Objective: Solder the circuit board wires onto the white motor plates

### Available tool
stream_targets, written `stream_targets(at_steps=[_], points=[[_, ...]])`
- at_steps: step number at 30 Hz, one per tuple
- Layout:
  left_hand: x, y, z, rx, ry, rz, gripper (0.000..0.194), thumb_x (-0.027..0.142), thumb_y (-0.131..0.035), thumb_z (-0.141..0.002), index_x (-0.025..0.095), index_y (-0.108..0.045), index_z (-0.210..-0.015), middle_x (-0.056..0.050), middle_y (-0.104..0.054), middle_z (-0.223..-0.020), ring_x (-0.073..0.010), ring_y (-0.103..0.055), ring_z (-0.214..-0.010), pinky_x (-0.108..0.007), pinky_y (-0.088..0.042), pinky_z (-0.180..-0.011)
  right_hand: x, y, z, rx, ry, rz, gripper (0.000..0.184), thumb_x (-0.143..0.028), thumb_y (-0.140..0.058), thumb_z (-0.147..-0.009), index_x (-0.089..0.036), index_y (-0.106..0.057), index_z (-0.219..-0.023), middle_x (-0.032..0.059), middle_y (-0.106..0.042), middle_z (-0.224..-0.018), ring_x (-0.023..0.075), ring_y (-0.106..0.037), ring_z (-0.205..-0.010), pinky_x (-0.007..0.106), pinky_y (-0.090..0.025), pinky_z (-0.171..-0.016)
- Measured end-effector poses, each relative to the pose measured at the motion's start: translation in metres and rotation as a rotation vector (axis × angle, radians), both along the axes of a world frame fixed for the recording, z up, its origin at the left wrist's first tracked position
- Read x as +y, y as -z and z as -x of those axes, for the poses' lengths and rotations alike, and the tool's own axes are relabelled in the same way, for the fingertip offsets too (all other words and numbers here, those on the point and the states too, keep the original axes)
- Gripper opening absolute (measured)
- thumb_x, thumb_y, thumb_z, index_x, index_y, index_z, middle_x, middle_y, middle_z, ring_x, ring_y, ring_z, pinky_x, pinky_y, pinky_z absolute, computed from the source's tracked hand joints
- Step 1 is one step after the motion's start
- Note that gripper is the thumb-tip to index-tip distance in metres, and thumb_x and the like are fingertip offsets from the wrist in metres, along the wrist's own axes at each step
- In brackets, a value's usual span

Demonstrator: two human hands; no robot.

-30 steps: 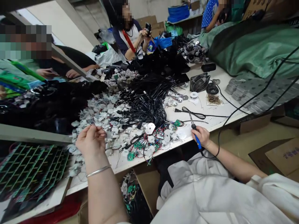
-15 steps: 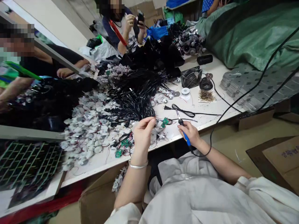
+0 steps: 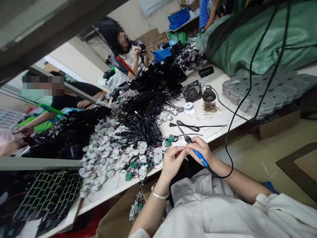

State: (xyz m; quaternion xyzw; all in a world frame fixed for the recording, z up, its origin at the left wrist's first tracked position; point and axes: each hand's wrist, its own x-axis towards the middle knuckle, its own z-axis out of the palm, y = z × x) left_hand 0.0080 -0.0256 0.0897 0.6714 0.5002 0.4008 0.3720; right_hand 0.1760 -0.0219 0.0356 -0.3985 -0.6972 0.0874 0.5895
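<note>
Head view, right fingers (image 3: 198, 144) closed on one soldering iron (image 3: 201, 159), left fingers (image 3: 178, 152) curled, hold unclear

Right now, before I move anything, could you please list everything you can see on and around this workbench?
soldering iron: one, blue handle, in the right hand
white round parts: many, heaped at the bench's left
green circuit boards: several, among wires near the front edge
black cables: large tangle, mid-bench
wire-guarded fan: one, black, far side
grey metal plates: many, stacked at the right
green tarpaulin: one, behind the plates
co-workers: three, beyond the bench
left hand: one, silver bangle on the wrist, beside the right hand
right hand: one, grip closed on the iron
</note>
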Motion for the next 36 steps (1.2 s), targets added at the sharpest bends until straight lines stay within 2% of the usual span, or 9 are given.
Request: stream_targets(at_steps=[6,12,16,22,25,29,34,36], points=[[0.0,0.004,0.002,-0.12,-0.023,0.081,0.021,0.043,-0.08,-0.081,0.023,-0.082,-0.085,-0.005,-0.077,-0.08,-0.0151,-0.068,-0.07,-0.024,-0.057,-0.067,-0.002,-0.001,-0.003,0.018,0.0,0.019,0.006,-0.023,-0.066,-0.092,-0.022,-0.072,-0.094,0.0029,-0.062,-0.084,0.0125,-0.062,-0.075,0.026,-0.055,-0.07],[-0.01,0.011,-0.001,-0.294,-0.029,0.165,0.03,0.049,-0.083,-0.079,0.021,-0.08,-0.088,-0.001,-0.07,-0.061,-0.0103,-0.058,-0.047,-0.02,-0.05,-0.047,-0.006,-0.007,0.001,0.087,-0.09,0.045,0.004,-0.024,-0.067,-0.092,-0.022,-0.07,-0.094,0.0011,-0.059,-0.084,0.0108,-0.062,-0.074,0.023,-0.055,-0.065],[-0.015,0.015,-0.003,-0.412,0.001,0.111,0.026,0.046,-0.079,-0.084,0.021,-0.077,-0.092,0.0,-0.068,-0.056,-0.0121,-0.062,-0.046,-0.02,-0.051,-0.046,-0.013,-0.014,0.003,0.11,-0.129,0.062,0.005,-0.02,-0.068,-0.091,-0.021,-0.071,-0.094,0.0007,-0.058,-0.085,0.0101,-0.061,-0.074,0.022,-0.054,-0.065],[-0.017,0.018,0.018,-0.317,0.048,-0.034,0.015,0.038,-0.077,-0.086,0.023,-0.08,-0.087,-0.002,-0.072,-0.068,-0.0117,-0.061,-0.051,-0.024,-0.051,-0.05,-0.022,-0.021,0.008,-0.011,-0.144,0.009,0.012,-0.018,-0.061,-0.093,-0.021,-0.071,-0.1,0.0023,-0.059,-0.086,0.0101,-0.06,-0.073,0.023,-0.054,-0.065],[-0.017,0.019,0.029,-0.269,0.029,-0.123,0.007,0.032,-0.078,-0.085,0.026,-0.081,-0.084,-0.002,-0.072,-0.071,-0.0138,-0.062,-0.06,-0.027,-0.051,-0.058,-0.021,-0.02,0.01,-0.127,-0.122,-0.028,0.013,-0.019,-0.062,-0.092,-0.022,-0.071,-0.101,0.0036,-0.061,-0.087,0.0114,-0.061,-0.075,0.025,-0.056,-0.067],[-0.015,0.021,0.036,-0.2,-0.016,-0.241,0.005,0.029,-0.076,-0.085,0.027,-0.08,-0.084,-0.002,-0.073,-0.074,-0.0142,-0.064,-0.064,-0.026,-0.05,-0.059,-0.014,-0.018,0.009,-0.262,-0.073,-0.134,0.009,-0.023,-0.065,-0.091,-0.024,-0.071,-0.098,0.004,-0.062,-0.088,0.0128,-0.061,-0.078,0.026,-0.056,-0.069],[0.006,0.016,0.045,-0.106,-0.072,-0.292,0.013,0.032,-0.071,-0.088,0.023,-0.075,-0.08,-0.002,-0.069,-0.073,-0.0137,-0.061,-0.067,-0.026,-0.049,-0.063,-0.004,-0.011,0.006,-0.255,-0.023,-0.112,0.012,-0.02,-0.067,-0.089,-0.025,-0.07,-0.099,0.003,-0.062,-0.089,0.0118,-0.061,-0.077,0.024,-0.054,-0.068],[0.021,0.01,0.045,-0.126,-0.148,-0.279,0.018,0.035,-0.07,-0.09,0.021,-0.072,-0.08,-0.002,-0.068,-0.074,-0.013,-0.06,-0.068,-0.025,-0.048,-0.065,0.002,-0.005,0.008,-0.199,0.04,-0.076,0.015,-0.017,-0.065,-0.091,-0.024,-0.068,-0.104,0.0034,-0.062,-0.091,0.0114,-0.064,-0.078,0.023,-0.055,-0.069]])
